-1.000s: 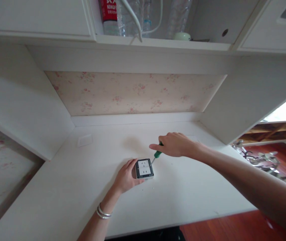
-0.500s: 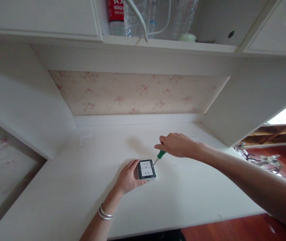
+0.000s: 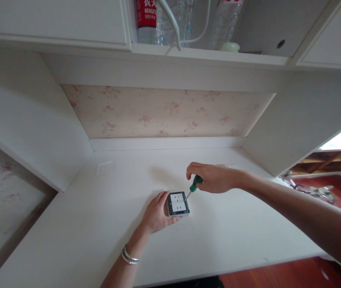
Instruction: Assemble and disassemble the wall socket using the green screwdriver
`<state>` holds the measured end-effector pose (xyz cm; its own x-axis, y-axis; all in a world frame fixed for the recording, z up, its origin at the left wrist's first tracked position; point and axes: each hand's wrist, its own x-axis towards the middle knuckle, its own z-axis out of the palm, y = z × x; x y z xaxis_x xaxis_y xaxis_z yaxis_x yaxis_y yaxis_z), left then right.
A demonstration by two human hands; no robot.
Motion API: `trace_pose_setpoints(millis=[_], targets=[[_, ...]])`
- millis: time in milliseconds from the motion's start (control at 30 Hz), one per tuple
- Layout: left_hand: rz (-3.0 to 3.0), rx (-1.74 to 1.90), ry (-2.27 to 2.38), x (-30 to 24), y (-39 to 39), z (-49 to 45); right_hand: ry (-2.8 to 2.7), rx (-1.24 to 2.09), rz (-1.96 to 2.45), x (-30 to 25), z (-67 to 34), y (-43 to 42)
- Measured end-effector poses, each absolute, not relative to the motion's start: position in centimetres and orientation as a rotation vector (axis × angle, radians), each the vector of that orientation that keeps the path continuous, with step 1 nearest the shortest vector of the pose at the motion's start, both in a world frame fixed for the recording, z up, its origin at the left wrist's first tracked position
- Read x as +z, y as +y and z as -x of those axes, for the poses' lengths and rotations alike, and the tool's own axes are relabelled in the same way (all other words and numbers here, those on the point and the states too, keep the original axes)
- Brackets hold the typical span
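A square wall socket (image 3: 178,203) with a white face, slotted holes and a dark frame lies face up on the white desktop. My left hand (image 3: 156,214) grips it from the left, thumb along the near side and fingers at the far left corner. In my right hand (image 3: 209,177) is a screwdriver (image 3: 193,187) with a green handle. Its shaft slants down to the left, and the tip meets the right edge of the socket's frame. Whether the tip sits in a screw is too small to tell.
Above the desktop (image 3: 122,192) hangs an open shelf (image 3: 206,55) with plastic bottles (image 3: 227,24), a white cable (image 3: 173,22) and a pale green round object (image 3: 229,47). Side panels (image 3: 296,108) close in left and right. Red flooring (image 3: 263,276) shows below the front edge.
My right hand's fingers have shifted around the screwdriver handle, baring more of its green. The socket and left hand sit slightly further right in view, as does the shelf, since the camera moved.
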<state>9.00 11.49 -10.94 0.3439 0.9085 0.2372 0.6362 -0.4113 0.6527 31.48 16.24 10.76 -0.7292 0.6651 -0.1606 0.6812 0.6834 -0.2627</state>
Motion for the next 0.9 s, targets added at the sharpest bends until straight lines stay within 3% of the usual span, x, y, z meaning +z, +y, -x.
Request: trace_pose_setpoints(millis=[200,467,900], targets=[[-2.138,0.805,1.355,-11.0,11.5,-8.9,2.685,-0.260,-1.465,10.1,-31.8,16.8],[-2.179,0.773,1.364,-9.8,11.6,-9.0,2.782,-0.405,-1.305,10.6,-31.3,16.9],[-2.369,0.293,1.501,-5.6,12.5,-9.2,2.798,-0.393,-1.375,10.2,-31.8,17.1]])
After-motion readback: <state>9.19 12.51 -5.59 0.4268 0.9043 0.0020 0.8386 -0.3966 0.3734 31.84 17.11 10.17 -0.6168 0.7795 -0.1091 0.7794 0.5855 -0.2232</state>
